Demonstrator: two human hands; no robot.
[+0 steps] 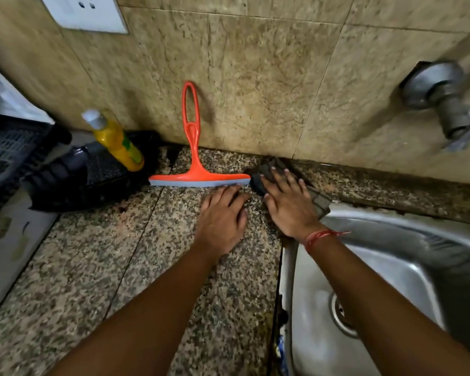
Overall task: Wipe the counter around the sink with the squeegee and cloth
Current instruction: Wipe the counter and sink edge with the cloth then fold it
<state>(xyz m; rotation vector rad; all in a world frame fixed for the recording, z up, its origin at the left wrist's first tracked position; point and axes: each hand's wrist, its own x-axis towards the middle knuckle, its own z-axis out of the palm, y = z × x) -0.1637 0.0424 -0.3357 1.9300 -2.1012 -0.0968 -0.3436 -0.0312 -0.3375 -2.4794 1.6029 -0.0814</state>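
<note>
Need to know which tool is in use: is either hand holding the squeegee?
No, the squeegee leans untouched against the wall while the right hand presses the cloth and the left hand lies flat.

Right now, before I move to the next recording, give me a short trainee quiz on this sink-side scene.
1. True or false: the squeegee stands with its handle leaning on the tiled wall, and neither hand grips it.
2. Which hand presses the dark cloth? A) the left hand B) the right hand C) both hands
3. Fill in: the yellow bottle stands to the ____ of the squeegee, as the camera sees it.

Key:
1. True; the left hand lies flat on the counter just in front of the blade.
2. B; it presses the cloth at the counter's back edge, beside the sink.
3. Left.
</note>
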